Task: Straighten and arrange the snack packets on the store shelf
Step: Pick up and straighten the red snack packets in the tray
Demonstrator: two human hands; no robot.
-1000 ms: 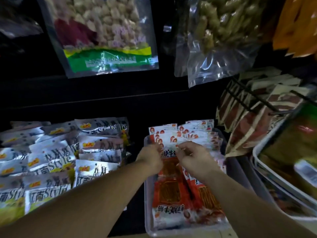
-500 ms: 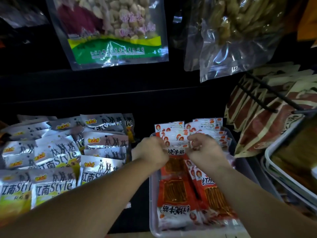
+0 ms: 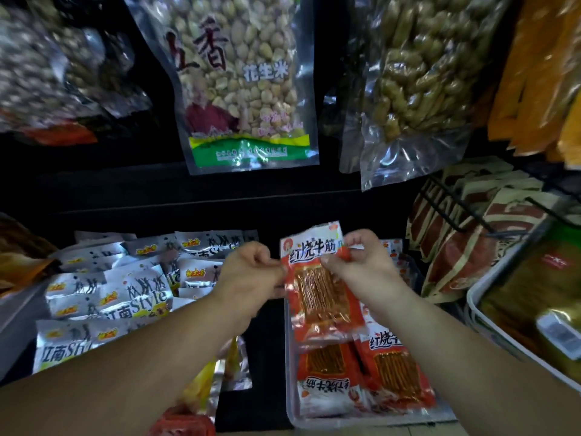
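A red and white snack packet (image 3: 319,287) with a clear window is lifted above the clear tray (image 3: 290,416). My left hand (image 3: 251,272) pinches its left edge near the top. My right hand (image 3: 361,262) pinches its upper right edge. More red packets (image 3: 364,376) lie flat in the tray below, and a row of them (image 3: 397,259) stands behind my right hand, mostly hidden.
Silver packets (image 3: 107,297) lie piled to the left. Brown and cream pouches (image 3: 465,247) hang on a black wire rack at right, above a white basket (image 3: 474,313). Clear bags of peanuts (image 3: 245,89) and other nuts (image 3: 418,83) hang above the shelf.
Both hands have lifted one red packet up out of the tray. The camera has tilted upward, showing more of the hanging bags.
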